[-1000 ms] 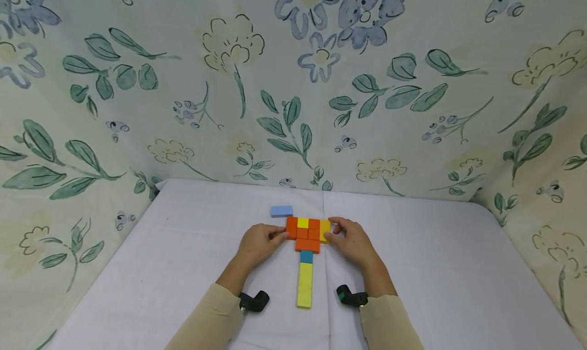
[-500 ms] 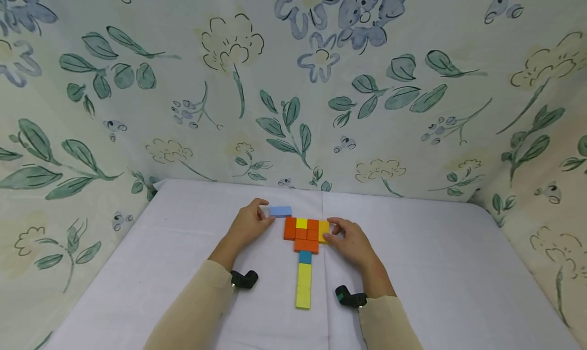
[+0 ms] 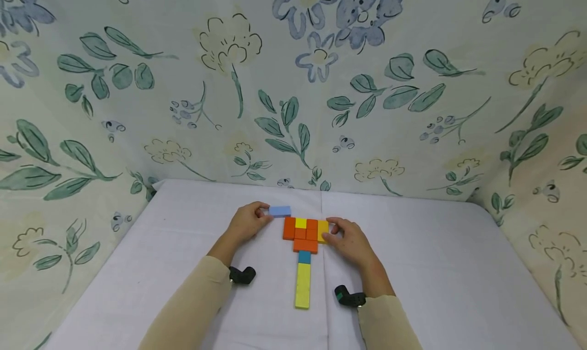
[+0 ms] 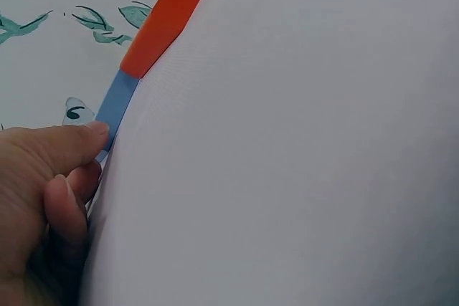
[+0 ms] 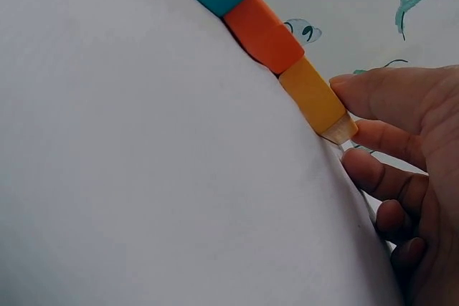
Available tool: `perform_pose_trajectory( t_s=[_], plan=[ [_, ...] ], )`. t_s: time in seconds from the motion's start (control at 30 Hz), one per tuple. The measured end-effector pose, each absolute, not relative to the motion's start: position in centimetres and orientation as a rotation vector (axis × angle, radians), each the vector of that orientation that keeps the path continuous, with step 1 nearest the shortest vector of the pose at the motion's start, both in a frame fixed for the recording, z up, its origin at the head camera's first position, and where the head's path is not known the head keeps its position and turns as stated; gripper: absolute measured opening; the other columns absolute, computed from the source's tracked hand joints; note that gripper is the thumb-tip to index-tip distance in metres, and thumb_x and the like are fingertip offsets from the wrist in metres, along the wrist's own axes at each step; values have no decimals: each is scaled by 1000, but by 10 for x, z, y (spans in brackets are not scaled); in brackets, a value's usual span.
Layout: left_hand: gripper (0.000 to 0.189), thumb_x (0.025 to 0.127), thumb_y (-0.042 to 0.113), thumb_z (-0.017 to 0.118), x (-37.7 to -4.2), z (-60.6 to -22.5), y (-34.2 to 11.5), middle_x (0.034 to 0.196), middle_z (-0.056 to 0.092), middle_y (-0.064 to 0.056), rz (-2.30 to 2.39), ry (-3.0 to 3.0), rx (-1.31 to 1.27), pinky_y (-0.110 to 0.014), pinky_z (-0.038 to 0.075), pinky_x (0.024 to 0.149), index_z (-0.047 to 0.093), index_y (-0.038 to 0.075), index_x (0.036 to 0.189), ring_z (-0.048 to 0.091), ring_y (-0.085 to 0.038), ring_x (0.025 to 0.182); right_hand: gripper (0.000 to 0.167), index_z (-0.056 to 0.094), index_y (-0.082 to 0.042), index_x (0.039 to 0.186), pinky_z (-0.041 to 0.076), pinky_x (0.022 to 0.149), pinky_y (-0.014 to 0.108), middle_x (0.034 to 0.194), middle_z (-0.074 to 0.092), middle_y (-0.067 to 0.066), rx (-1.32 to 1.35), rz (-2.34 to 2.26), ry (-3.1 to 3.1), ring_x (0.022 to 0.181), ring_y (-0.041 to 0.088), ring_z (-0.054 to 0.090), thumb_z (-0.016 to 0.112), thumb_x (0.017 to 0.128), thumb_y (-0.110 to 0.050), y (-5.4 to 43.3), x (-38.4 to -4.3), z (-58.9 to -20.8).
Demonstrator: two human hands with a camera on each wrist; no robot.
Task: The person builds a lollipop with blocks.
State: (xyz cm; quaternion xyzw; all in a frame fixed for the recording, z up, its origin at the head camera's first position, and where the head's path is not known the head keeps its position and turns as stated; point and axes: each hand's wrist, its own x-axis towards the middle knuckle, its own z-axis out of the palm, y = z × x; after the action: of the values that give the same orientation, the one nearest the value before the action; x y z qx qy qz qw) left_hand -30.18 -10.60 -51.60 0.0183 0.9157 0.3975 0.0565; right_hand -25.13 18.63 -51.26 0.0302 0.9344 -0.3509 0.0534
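Observation:
Flat coloured blocks lie joined edge to edge on the white cloth. Orange blocks (image 3: pixel 305 246) and a small yellow block (image 3: pixel 300 222) form the wide top. Below them, a teal block (image 3: pixel 304 257) meets a long pale-yellow block (image 3: pixel 302 286). Behind the top-left corner lies a light blue block (image 3: pixel 279 211); my left hand (image 3: pixel 247 221) pinches its left end between thumb and fingers, as the left wrist view shows. At the right side, my right hand (image 3: pixel 350 240) holds the amber-yellow block (image 5: pixel 315 98) by its outer end, thumb on top and a finger at its edge.
White cloth (image 3: pixel 435 268) covers the table, with a crease running front to back beside the blocks. A floral curtain (image 3: pixel 293 85) hangs behind and at both sides. Black wrist cameras (image 3: pixel 243 275) are strapped on both wrists.
My left hand has left the orange block's left edge, moved back and left, and taken hold of the light blue block's end. The right hand stays on the amber-yellow block.

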Motion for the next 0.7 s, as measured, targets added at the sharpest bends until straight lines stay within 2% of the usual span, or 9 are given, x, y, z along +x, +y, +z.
perform_pose_trajectory(
  t_s=[0.43,0.7],
  plan=[
    [37,95,34,73,-299,-518,-105,85,59,-2,1210,2802,78,-26,40,54,67,15,127,53,-15,50,51,61,-24,140,42,85,38,103,58,1,71,-1068,2854,102,22,49,74,92,-36,187,-251,-514],
    [39,95,38,72,-297,-518,-107,93,63,-5,1253,2769,32,-27,43,54,66,13,125,55,-16,53,50,61,-22,139,41,83,38,103,58,1,65,-1058,2854,101,22,49,74,93,-35,185,-252,-511]
  ],
)
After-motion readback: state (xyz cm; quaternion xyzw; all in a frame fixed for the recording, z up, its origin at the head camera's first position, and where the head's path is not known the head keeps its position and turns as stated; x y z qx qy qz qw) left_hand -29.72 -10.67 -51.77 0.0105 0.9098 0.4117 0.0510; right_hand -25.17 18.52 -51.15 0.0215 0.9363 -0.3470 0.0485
